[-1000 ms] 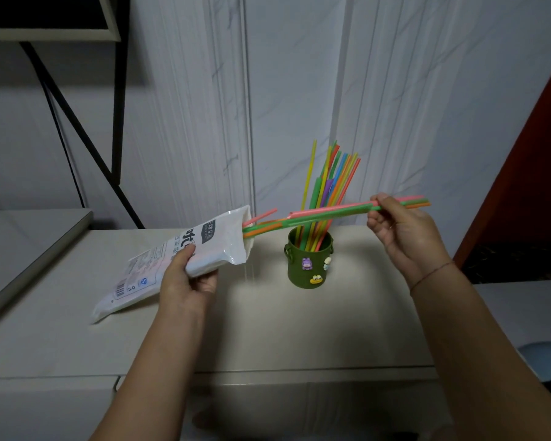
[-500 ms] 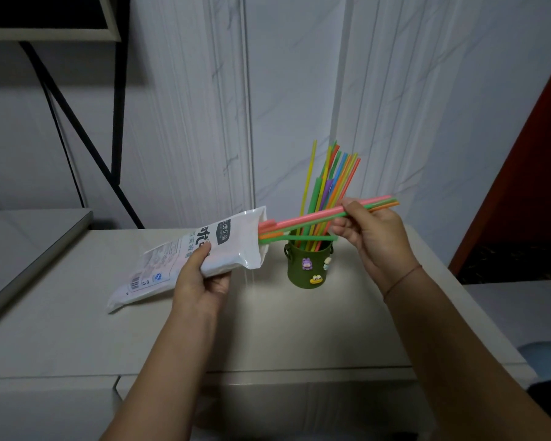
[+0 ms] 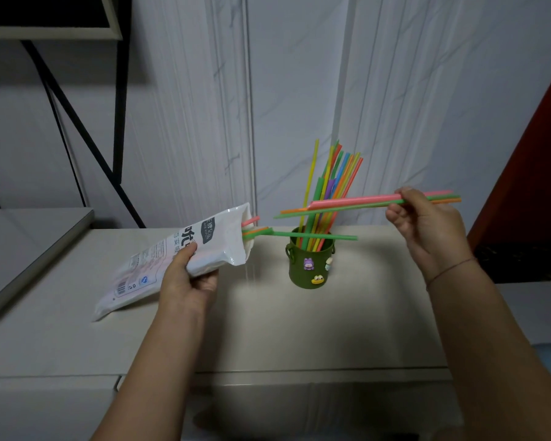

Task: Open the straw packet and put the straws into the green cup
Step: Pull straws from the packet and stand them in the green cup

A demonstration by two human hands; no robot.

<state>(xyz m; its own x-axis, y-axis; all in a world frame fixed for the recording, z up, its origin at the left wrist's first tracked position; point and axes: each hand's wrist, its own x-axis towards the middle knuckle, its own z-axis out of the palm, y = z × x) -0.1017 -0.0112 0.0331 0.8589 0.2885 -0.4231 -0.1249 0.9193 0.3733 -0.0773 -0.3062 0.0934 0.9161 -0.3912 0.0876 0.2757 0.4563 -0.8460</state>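
Note:
My left hand (image 3: 188,281) grips the white straw packet (image 3: 172,259), tilted with its open mouth up and to the right. Pink, orange and green straw ends poke out of that mouth, and one green straw (image 3: 312,235) sticks far out across the green cup (image 3: 310,265). The cup carries small stickers and holds several coloured straws (image 3: 334,186) standing upright. My right hand (image 3: 427,224) pinches a small bunch of pink, green and orange straws (image 3: 347,205), held nearly level above the cup and free of the packet.
The cup stands on a pale countertop (image 3: 268,329) against a white panelled wall. A black metal shelf frame (image 3: 77,122) rises at the left, beside a lower grey surface (image 3: 19,237). A dark red panel (image 3: 541,154) borders the right.
My right hand has drawn the bunch of straws to the right, clear out of the packet. One green straw slid partway out and now lies across the cup's top.

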